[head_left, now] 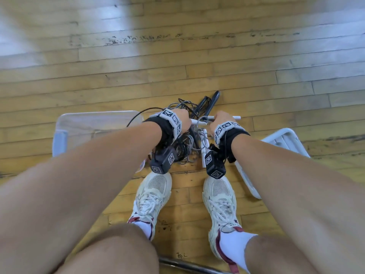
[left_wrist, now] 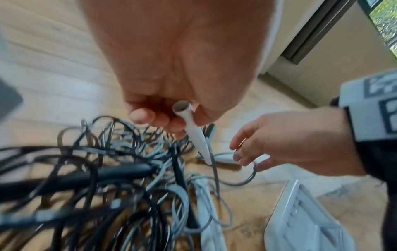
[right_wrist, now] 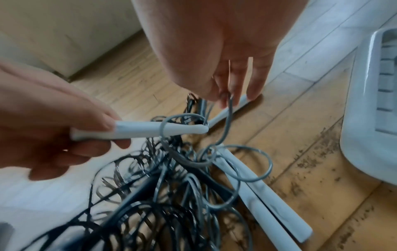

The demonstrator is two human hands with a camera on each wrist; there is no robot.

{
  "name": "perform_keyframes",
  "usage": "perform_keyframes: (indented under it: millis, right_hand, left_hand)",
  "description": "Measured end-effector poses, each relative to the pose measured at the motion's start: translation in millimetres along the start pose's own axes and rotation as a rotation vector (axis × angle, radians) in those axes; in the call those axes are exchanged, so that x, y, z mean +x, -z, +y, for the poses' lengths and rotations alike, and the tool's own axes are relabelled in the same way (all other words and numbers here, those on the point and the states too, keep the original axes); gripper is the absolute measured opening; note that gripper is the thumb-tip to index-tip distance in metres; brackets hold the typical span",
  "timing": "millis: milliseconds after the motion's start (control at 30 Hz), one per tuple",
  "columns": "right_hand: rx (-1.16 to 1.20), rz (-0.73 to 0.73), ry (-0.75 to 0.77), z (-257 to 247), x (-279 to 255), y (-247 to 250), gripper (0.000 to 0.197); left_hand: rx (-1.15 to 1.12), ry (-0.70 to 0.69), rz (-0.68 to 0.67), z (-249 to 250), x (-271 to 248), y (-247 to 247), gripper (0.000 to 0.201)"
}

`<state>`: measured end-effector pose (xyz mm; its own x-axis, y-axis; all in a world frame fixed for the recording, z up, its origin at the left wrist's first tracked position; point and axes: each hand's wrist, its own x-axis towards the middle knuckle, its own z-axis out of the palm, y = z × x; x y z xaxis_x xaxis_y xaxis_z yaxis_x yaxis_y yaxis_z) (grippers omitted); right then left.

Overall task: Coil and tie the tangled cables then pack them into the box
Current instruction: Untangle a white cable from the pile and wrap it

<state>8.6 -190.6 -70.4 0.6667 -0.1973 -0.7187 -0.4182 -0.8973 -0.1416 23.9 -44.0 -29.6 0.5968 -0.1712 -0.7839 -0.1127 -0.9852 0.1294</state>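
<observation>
step: untangling, no coil yet | L hand (left_wrist: 171, 84) grips white handle (left_wrist: 196, 135) | R hand (right_wrist: 232, 71) pinches grey cable (right_wrist: 229, 118) looped on it | tangle (head_left: 185, 143) on floor betw box (head_left: 94, 123) & lid (head_left: 276, 147) | next: slip loop off tip

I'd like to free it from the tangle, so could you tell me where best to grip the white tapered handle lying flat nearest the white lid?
Probably its wide free end, approached from the white plastic lid side. That end lies on bare floor, while the narrow end is looped by grey cord beside the tangled pile.
</observation>
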Motion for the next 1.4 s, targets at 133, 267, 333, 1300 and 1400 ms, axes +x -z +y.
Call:
perform_keyframes:
  millis: [133, 267, 333, 1300, 1400]
  right_hand:
    - [0.043, 0.083, 0.166, -23.0, -32.3, 38.3, 0.045]
    - [-0.048, 0.044, 0.391, -47.0, -74.7, 75.7, 0.035]
    - [-0.031, 0.077, 0.413, -54.2, -97.9, 93.3, 0.023]
    - [0.327, 0.140, 0.480, -44.8, -267.1, 175.2, 0.022]
    - [0.811, 0.031, 0.498, -55.6, -278.0, 183.4, 0.018]
  left_hand:
    - [-0.022, -0.029, 0.095, 1.0, -39.1, 49.6, 0.043]
    - [-0.045, -0.046, 0.263, -3.0, -91.0, 95.1, 0.023]
    - [-0.041, -0.065, 0.329, -4.8, -121.9, 112.4, 0.028]
    - [-1.465, -0.128, 0.732, -64.3, -274.1, 108.5, 0.008]
    - [-1.407, -0.316, 0.547, -60.2, -280.7, 111.8, 0.012]
